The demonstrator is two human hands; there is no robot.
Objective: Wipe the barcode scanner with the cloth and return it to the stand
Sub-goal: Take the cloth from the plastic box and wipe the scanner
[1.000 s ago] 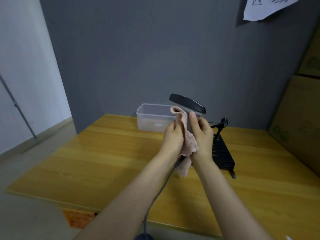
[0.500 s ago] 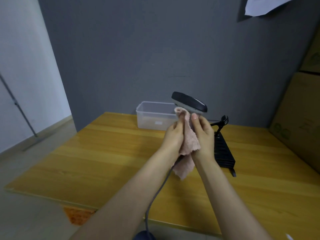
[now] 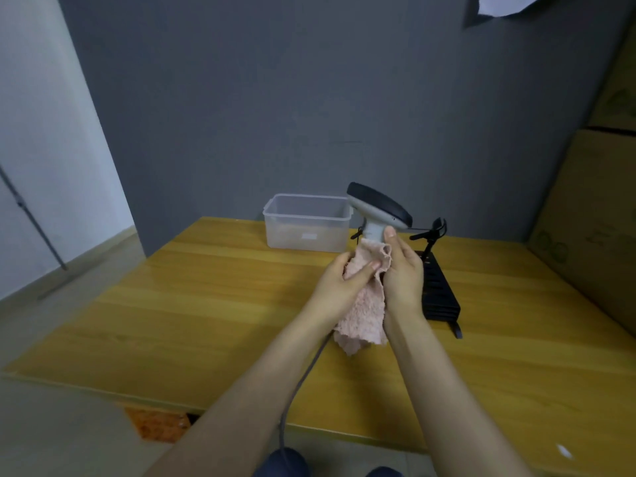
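The barcode scanner (image 3: 378,210), grey with a dark head, is held upright above the wooden table (image 3: 213,304). My right hand (image 3: 404,277) grips its handle from the right, thumb on the grey neck. My left hand (image 3: 339,287) presses the pink cloth (image 3: 366,311) around the lower handle, which is hidden; the rest of the cloth hangs below both hands. A grey cable (image 3: 299,383) drops from under the hands toward me. The black stand (image 3: 442,296) sits just right of my right hand, its thin neck and cradle (image 3: 435,228) behind the scanner, holding nothing.
A clear plastic box (image 3: 306,223) stands at the table's back edge, left of the scanner. Cardboard boxes (image 3: 592,215) are stacked along the right. A grey wall is close behind. The table's near edge has an orange patch (image 3: 156,425) below it.
The cloth and my left hand have slid down from the scanner's head to its handle, so the grey neck now shows. The scanner is tilted more upright.
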